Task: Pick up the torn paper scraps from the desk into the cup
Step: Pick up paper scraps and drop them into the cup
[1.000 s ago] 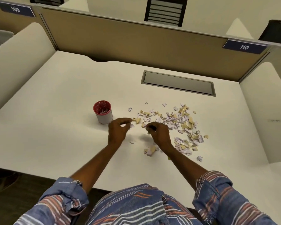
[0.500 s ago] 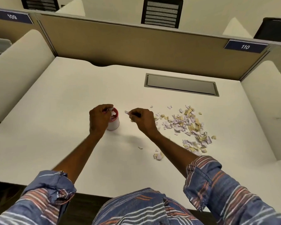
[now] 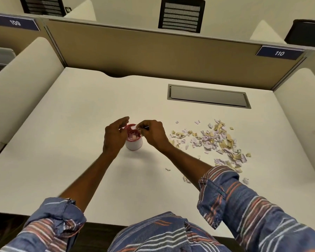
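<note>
Looking down at the pale tabletop [image 3: 76,160], we see both of our hands meeting over a small cup [image 3: 134,142] with a white wall and a red inside, which stands upright near the middle of the surface. Our left hand [image 3: 115,135] sits just beside the cup on its left, its fingers [image 3: 123,120] curled loosely and parted above the rim, gripping nothing that we can make out. Our right hand [image 3: 154,134] is at the cup's right edge, thumb and forefinger pinched together on a small pale paper scrap [image 3: 139,128] held right over the cup's mouth; a thin dark sliver shows at those fingertips, too small for us to identify. Inside the cup a few pale bits lie against the red. To the right of our right hand, the torn paper scraps [image 3: 215,140] spread across the tabletop in a loose scatter of tan and lilac-white pieces, well apart from the cup, with a few stray bits nearer our right forearm. Farther back, a grey rectangular hatch [image 3: 208,96] is set flush in the tabletop, and a tan partition [image 3: 144,50] closes the rear, carrying a blue label [image 3: 279,52] reading 110. Our rolled striped sleeves [image 3: 224,190] fill the lower corners.
</note>
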Demonstrator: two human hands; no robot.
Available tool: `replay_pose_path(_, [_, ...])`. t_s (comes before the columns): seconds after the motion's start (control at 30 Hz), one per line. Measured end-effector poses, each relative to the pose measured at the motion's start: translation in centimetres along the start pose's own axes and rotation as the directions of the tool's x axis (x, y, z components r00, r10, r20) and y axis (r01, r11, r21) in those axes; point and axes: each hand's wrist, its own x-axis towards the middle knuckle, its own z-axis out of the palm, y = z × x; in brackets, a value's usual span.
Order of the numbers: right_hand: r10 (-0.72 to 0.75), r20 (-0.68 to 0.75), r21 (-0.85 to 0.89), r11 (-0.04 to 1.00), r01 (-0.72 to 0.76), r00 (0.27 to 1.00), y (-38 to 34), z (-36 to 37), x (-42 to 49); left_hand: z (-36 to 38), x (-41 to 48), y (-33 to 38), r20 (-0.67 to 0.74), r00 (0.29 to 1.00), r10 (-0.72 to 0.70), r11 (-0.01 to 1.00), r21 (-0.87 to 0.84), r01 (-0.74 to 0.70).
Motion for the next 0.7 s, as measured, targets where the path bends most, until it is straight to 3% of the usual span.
replay_pose_path(0.4, [-0.010, 0.030, -0.091, 0.996, 0.013, 0.999, -0.8, 1.8, 1.1, -1.4, 0.0, -1.6, -0.043, 0.998, 0.052, 0.998, 0.038, -0.050])
replay_pose_path(0.57, [-0.027, -0.056, -0.001, 1.000, 0.027, 0.998, -0.6, 1.6, 0.6, -1.0, -0.1, -1.5, -0.020, 0.999, 0.036, 0.999, 0.023, -0.035])
replay_pose_path(0.7, [-0.020, -0.120, 0.028, 0.999, 0.023, 0.993, 0.7, 0.4, -0.7, -0.2, -1.0, -0.8, 0.042, 0.994, 0.103, 0.995, 0.016, -0.103])
